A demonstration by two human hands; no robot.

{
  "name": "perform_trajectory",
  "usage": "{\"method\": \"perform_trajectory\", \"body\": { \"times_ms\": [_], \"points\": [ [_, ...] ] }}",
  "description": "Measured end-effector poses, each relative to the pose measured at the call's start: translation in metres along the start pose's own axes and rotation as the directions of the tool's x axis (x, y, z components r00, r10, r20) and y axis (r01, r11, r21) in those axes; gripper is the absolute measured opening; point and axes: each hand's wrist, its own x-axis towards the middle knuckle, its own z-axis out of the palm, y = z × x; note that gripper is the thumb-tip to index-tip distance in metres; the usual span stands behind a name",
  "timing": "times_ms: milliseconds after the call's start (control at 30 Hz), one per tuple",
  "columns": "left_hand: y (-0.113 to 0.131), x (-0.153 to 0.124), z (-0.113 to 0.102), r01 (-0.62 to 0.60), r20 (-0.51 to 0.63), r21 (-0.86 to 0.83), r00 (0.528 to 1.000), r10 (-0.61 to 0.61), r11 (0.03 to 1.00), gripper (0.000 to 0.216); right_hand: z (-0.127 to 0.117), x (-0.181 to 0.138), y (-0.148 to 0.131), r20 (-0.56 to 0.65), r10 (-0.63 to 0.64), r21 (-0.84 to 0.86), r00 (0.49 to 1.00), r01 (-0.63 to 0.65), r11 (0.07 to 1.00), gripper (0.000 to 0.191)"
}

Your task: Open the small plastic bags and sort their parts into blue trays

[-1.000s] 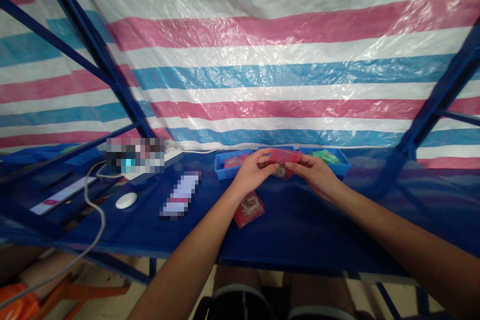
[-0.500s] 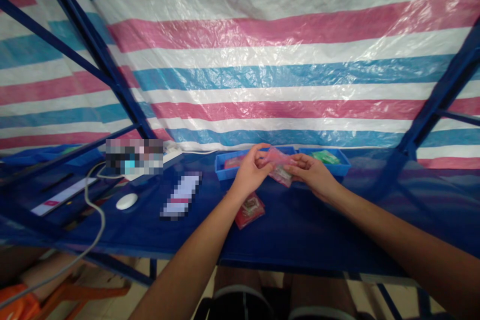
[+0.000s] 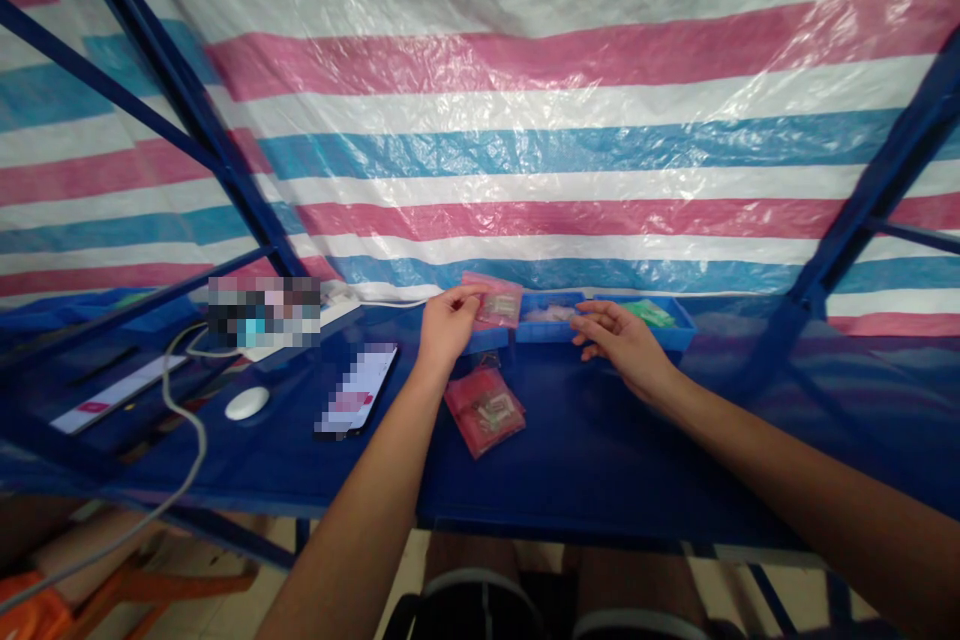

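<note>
My left hand (image 3: 447, 328) pinches the left edge of a small pink plastic bag (image 3: 501, 302) with metallic pieces inside. That bag is held up over the left blue bin (image 3: 491, 339) and hides most of it. My right hand (image 3: 624, 345) is empty, its fingers loosely bent and apart, at the right end of the middle blue bin (image 3: 541, 331), which has small pale contents. On the table below, a small pile of similar pink bags (image 3: 486, 412) lies flat, with metallic pieces showing through the top one.
Green packets (image 3: 649, 314) fill the right blue bin (image 3: 684, 332). To the left on the blue table (image 3: 600, 480) are a phone (image 3: 360, 395), a white mouse-like object (image 3: 247, 404), a cable (image 3: 196, 450) and a power strip (image 3: 341, 310). Striped sheeting (image 3: 555, 150) hangs behind.
My left hand has moved left with the pink bag, from between both hands to above the left bin. My right hand has let go of the bag.
</note>
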Motion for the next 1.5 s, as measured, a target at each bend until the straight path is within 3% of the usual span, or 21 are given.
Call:
{"method": "perform_trajectory", "body": {
  "times_ms": [67,200,400,567,633,733,833,900,1033,1200,1267,1433,1500],
  "points": [
    [-0.011,0.006,-0.014,0.09,-0.02,0.247,0.996,-0.087,0.965,0.032,0.0,0.0,0.002,0.016,0.006,-0.011,1.0,-0.006,1.0,0.052],
    [-0.017,0.01,-0.028,0.084,-0.014,0.368,0.996,-0.084,0.926,0.024,0.0,-0.001,0.004,0.058,0.001,-0.045,0.998,0.002,0.999,0.051],
    [-0.017,0.007,-0.021,-0.122,0.148,0.522,0.988,0.051,0.844,0.02,0.0,-0.001,0.01,0.12,-0.023,-0.129,0.992,0.039,0.991,0.051],
    [-0.018,0.003,-0.017,-0.172,0.028,0.619,0.98,0.197,0.766,0.027,0.004,-0.008,0.019,0.242,-0.11,-0.344,0.964,0.192,0.919,0.042],
    [-0.014,0.0,-0.014,-0.185,-0.005,0.614,0.971,0.239,0.767,0.03,0.009,-0.015,0.018,0.376,-0.192,-0.462,0.907,0.362,0.81,0.035],
    [-0.004,-0.004,-0.005,-0.28,0.014,0.552,0.945,0.327,0.786,0.033,0.023,-0.025,0.012,0.644,-0.237,-0.467,0.727,0.619,0.632,0.048],
    [0.007,-0.01,0.006,-0.398,0.077,0.452,0.909,0.41,0.798,0.032,0.038,-0.03,0.01,0.81,-0.164,-0.406,0.563,0.74,0.537,0.077],
    [0.013,-0.015,0.013,-0.455,0.115,0.39,0.887,0.448,0.8,0.032,0.044,-0.029,0.011,0.854,-0.112,-0.392,0.508,0.769,0.505,0.085],
    [0.02,-0.022,0.019,-0.515,0.213,0.283,0.856,0.471,0.809,0.03,0.044,-0.025,0.012,0.85,-0.096,-0.421,0.517,0.778,0.466,0.076],
    [0.024,-0.025,0.021,-0.522,0.209,0.237,0.851,0.481,0.819,0.03,0.03,-0.02,-0.002,0.776,-0.193,-0.511,0.601,0.778,0.367,0.034],
    [0.025,-0.026,0.022,-0.53,0.21,0.231,0.846,0.489,0.816,0.03,0.022,-0.019,-0.005,0.743,-0.217,-0.539,0.633,0.759,0.366,0.026],
    [0.027,-0.028,0.026,-0.553,0.225,0.191,0.829,0.512,0.811,0.029,0.006,-0.018,-0.003,0.795,-0.172,-0.474,0.582,0.773,0.422,0.029],
    [0.03,-0.03,0.027,-0.557,0.249,0.153,0.821,0.514,0.816,0.028,0.005,-0.018,-0.001,0.785,-0.155,-0.495,0.6,0.758,0.425,0.027]
  ]
}}
